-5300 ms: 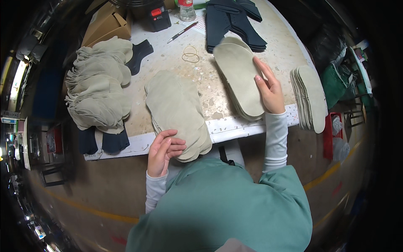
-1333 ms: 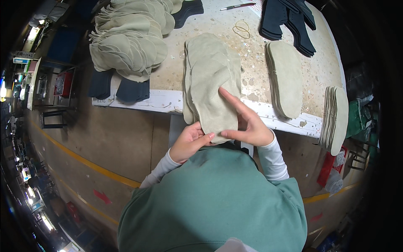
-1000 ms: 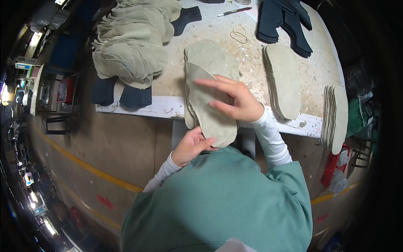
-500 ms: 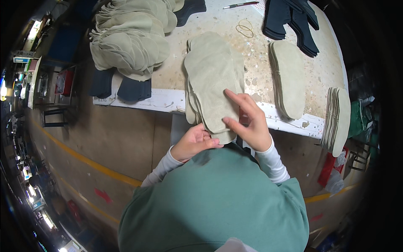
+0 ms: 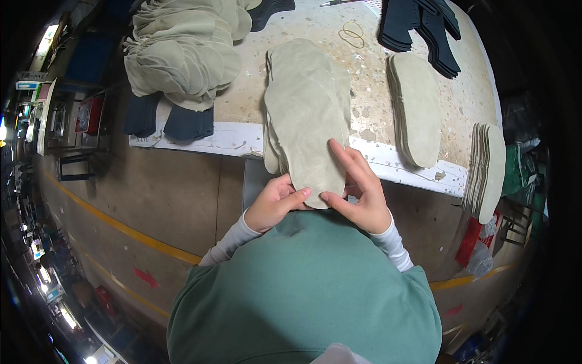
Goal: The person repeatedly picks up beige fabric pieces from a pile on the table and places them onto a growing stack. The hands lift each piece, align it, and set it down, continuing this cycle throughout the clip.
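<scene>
A stack of beige, suede-like insoles (image 5: 309,103) lies in front of me, its near end sticking out past the table's front edge. My left hand (image 5: 274,203) pinches the near left corner, thumb on top and fingers underneath. On the right edge, my right hand (image 5: 364,197) grips the near end, its thumb pressing the top and its index finger stretched along the side. The top insole reaches closer to me than those beneath it. How many layers each hand holds is hidden.
Fanned beige insoles (image 5: 182,57) heap at the far left above dark blue pieces (image 5: 189,124). On the right are two neater insole stacks, one on the table (image 5: 418,112) and one overhanging its edge (image 5: 485,173). Rubber bands (image 5: 351,35) and dark cut pieces (image 5: 418,30) lie farther back.
The top insole has slid toward me. My left thumb has come onto its near end. My right hand has moved slightly nearer, from the insole's upper face to its right edge.
</scene>
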Demonstrator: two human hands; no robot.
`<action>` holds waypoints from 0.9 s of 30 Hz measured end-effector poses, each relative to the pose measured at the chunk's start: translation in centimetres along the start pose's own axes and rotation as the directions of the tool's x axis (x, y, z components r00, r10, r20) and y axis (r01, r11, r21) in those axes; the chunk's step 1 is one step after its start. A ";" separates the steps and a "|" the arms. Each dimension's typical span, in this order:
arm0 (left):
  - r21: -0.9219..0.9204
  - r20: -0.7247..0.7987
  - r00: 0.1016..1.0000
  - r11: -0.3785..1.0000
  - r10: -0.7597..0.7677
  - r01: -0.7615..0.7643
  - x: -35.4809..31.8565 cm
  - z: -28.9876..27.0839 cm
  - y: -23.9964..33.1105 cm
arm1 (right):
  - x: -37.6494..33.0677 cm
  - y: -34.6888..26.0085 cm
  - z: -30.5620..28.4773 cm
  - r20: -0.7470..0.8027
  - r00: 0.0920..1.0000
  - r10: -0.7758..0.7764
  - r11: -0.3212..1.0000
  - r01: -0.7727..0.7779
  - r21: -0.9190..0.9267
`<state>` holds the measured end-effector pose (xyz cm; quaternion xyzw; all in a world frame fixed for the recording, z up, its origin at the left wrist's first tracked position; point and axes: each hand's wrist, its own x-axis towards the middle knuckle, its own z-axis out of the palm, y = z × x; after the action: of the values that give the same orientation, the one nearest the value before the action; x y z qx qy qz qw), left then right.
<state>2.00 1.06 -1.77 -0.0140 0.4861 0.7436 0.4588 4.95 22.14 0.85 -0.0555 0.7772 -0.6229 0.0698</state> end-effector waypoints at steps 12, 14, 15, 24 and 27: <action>0.221 0.240 0.955 0.968 -0.174 0.121 1.0 1.7 1.9 | 3.2 -0.7 -2.0 0.025 0.985 -0.170 0.967 0.172 -0.188; 0.271 0.256 0.964 0.963 -0.066 -0.006 0.8 1.7 2.4 | 3.8 -2.1 -4.0 0.084 0.977 -0.195 0.918 0.213 -0.336; 0.303 0.215 0.976 0.952 -0.017 -0.050 0.6 1.4 2.8 | 4.4 -2.7 -5.2 0.109 0.974 -0.198 0.898 0.225 -0.377; 0.281 -0.014 0.989 0.950 0.147 -0.137 1.6 0.5 3.2 | 6.3 -1.6 -13.4 -0.157 0.902 -0.402 0.861 0.315 -0.399; 0.289 -0.007 0.991 0.949 0.136 -0.128 1.9 0.4 2.8 | 4.8 1.6 -14.4 -0.451 0.825 -0.342 0.925 0.210 -0.317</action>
<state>-0.87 2.27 -0.46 0.0753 0.5952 0.6938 0.3984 -2.29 35.47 2.15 -0.0143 0.8252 -0.5146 -0.2322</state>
